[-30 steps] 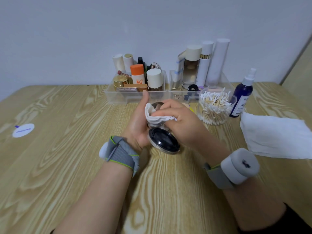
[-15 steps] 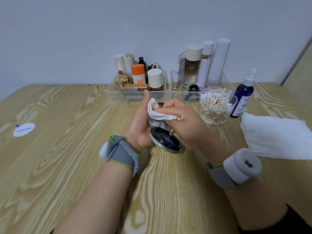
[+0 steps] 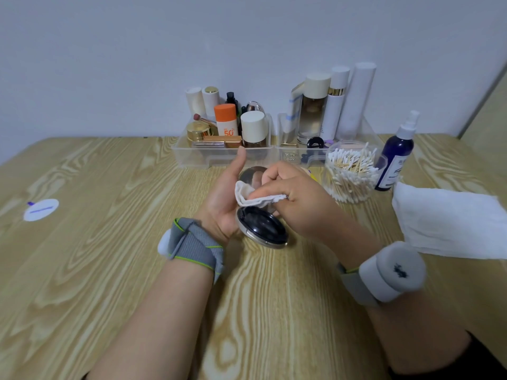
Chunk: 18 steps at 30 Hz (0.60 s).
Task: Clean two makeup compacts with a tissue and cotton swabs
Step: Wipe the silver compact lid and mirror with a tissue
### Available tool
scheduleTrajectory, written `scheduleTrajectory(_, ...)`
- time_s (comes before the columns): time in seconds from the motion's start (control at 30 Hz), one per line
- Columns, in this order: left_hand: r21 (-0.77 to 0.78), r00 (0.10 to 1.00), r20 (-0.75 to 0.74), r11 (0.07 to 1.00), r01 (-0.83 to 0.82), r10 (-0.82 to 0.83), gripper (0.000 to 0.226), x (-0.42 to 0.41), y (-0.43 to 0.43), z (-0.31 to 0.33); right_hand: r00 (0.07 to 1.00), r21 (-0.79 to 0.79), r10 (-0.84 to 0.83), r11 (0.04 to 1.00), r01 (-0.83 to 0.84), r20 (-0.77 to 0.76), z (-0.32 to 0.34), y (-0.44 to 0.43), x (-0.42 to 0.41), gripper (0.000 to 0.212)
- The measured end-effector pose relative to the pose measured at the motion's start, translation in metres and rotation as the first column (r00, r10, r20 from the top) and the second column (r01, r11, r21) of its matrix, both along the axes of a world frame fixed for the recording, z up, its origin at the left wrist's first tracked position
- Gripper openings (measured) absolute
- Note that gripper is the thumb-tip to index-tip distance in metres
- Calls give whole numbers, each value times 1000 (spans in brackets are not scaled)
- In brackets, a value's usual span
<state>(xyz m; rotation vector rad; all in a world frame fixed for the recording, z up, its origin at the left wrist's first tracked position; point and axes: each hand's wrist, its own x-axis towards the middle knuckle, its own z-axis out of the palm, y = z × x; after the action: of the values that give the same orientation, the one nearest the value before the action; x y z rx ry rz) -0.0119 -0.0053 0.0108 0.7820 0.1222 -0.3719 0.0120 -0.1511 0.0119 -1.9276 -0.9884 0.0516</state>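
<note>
Compact (image 3: 262,227), round with a glossy black base and a thin metal rim, is held open just above the middle of the desk (image 3: 109,256), its mirrored lid standing up behind and catching a blurred reflection. A person's left hand (image 3: 223,198) grips it from the left side, thumb straight and pointing away, the other fingers hidden behind the lid. The right hand (image 3: 299,204) has its fingers (image 3: 271,191) curled and clamped on a crumpled white tissue (image 3: 247,194), pressing the soft wad where lid and base meet. Both wrists carry grey fabric wristbands (image 3: 194,242) edged in lime green, the right one bearing a white cylinder-shaped block. Near the right hand, a clear round jar (image 3: 354,198) bristles with wooden-stemmed cotton swabs (image 3: 351,165). Just beside it stands a dark blue spray bottle (image 3: 396,157) with a white nozzle, and a flat, quilted white paper towel (image 3: 450,223) lies at the desk's right edge. Two clear plastic trays (image 3: 192,157) at the back hold upright bottles (image 3: 336,105) and tubes in white, cream, gold and orange. A round white sticker (image 3: 41,209) with a purple mark sits well apart on the left. The desk has a pale, bold wood-grain finish and meets a plain light grey wall (image 3: 137,64).
</note>
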Motion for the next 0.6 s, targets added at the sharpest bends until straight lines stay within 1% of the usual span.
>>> scheduleTrajectory(0.1, -16, 998, -14, 998, -56, 56, 57, 3, 2, -2, 999, -13, -22, 1000, 23, 49, -5, 0, 3, 38)
scheduleTrajectory(0.17, -29, 993, -22, 993, -118, 117, 49, 4, 3, -2, 998, 19, -39, 999, 38, 55, -9, 1, 5, 34)
scheduleTrajectory(0.23, -24, 992, -2, 991, -130, 130, 46, 4, 3, 0, 995, 49, -81, 996, 78, 66, -11, 2, 5, 31)
scheduleTrajectory(0.33, -48, 994, 17, 993, -112, 112, 51, 3, 1, 2, 988, 98, -138, 986, 132, 63, -7, 1, 4, 38)
scheduleTrajectory(0.4, -58, 997, 34, 996, -67, 69, 60, 2, -1, 1, 988, 137, -155, 979, 152, 14, -3, 0, 3, 44)
scheduleTrajectory(0.47, -66, 999, 42, 997, -31, 34, 70, 1, -2, 0, 986, 159, -166, 974, 164, -3, -2, 0, 3, 51)
scheduleTrajectory(0.53, -100, 999, 38, 995, -12, 16, 74, 2, -2, -2, 986, 155, -165, 975, 161, 14, -3, 1, 3, 51)
scheduleTrajectory(0.6, -95, 999, 29, 995, -28, 31, 73, 2, 0, -4, 988, 129, -150, 981, 145, 28, -4, 2, 4, 47)
